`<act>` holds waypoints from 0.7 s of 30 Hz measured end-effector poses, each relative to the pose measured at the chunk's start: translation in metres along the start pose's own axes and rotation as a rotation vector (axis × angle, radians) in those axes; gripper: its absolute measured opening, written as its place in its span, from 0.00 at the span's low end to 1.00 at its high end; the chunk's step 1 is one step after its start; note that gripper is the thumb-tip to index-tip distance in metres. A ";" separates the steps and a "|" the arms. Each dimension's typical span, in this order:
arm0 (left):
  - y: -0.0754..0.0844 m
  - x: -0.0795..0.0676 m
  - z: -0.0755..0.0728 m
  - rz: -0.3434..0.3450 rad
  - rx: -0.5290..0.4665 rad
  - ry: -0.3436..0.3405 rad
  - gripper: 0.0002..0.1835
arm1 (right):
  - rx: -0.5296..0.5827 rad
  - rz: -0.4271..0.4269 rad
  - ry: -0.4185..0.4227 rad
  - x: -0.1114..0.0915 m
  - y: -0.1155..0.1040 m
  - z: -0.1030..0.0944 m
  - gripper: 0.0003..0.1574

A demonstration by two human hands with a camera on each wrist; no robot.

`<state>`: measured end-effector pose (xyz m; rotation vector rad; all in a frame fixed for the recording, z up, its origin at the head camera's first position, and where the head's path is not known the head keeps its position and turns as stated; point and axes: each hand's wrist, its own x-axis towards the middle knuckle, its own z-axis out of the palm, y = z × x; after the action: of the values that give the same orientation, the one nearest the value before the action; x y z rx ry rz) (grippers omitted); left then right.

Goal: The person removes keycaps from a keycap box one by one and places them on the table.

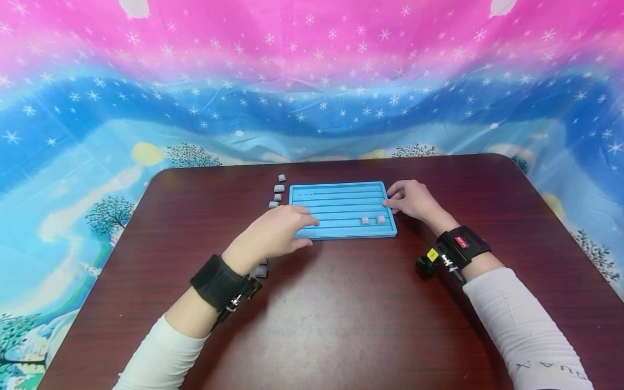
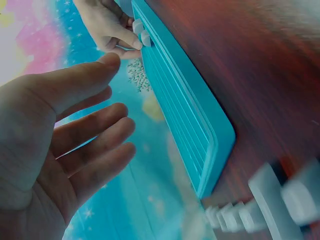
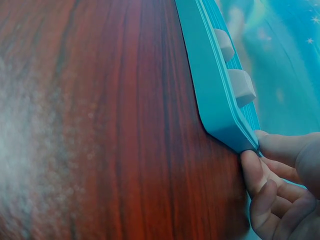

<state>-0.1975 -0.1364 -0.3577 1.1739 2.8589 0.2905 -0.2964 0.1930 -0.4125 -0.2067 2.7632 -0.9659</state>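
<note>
A blue ridged tray (image 1: 341, 203) lies on the table. Two pale keycaps (image 1: 372, 220) sit in it near its front right corner, and the right wrist view shows a keycap (image 3: 241, 87) close to the rim. My right hand (image 1: 413, 199) pinches the tray's right edge between thumb and fingers. Over the tray's left end hovers my left hand (image 1: 273, 230), its fingers spread and slightly bent. The left wrist view shows nothing between thumb and fingers of the left hand (image 2: 75, 125). That hand hides part of the tray and some keycaps from the head view.
Several grey keycaps (image 1: 279, 188) stand in a column left of the tray, with others (image 1: 261, 271) nearer the front. In the left wrist view, blurred keycaps (image 2: 250, 215) line up beside the tray. A patterned cloth (image 1: 312, 81) hangs behind the brown table (image 1: 351, 319).
</note>
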 end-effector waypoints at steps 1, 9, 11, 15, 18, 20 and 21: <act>0.001 0.005 0.000 0.009 -0.008 0.000 0.22 | -0.002 -0.004 0.000 0.000 0.000 0.000 0.21; 0.010 0.043 0.004 0.065 -0.036 -0.009 0.23 | 0.013 0.006 0.004 0.000 0.000 0.000 0.20; 0.013 0.052 0.004 0.068 -0.034 -0.010 0.24 | 0.011 0.004 0.002 0.001 0.000 -0.001 0.20; 0.017 0.068 0.007 0.064 -0.045 -0.010 0.25 | 0.006 0.004 0.001 0.001 0.000 -0.001 0.20; 0.017 0.078 0.011 0.056 -0.053 -0.008 0.25 | 0.002 0.004 0.002 0.001 0.000 -0.001 0.20; 0.018 0.084 0.015 0.048 -0.058 -0.011 0.24 | 0.010 0.008 0.003 0.001 0.001 0.000 0.21; 0.018 0.086 0.017 0.046 -0.058 -0.014 0.24 | 0.013 0.005 0.000 0.001 0.001 0.001 0.21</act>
<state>-0.2450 -0.0610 -0.3678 1.2270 2.7949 0.3630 -0.2974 0.1935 -0.4141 -0.1978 2.7556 -0.9819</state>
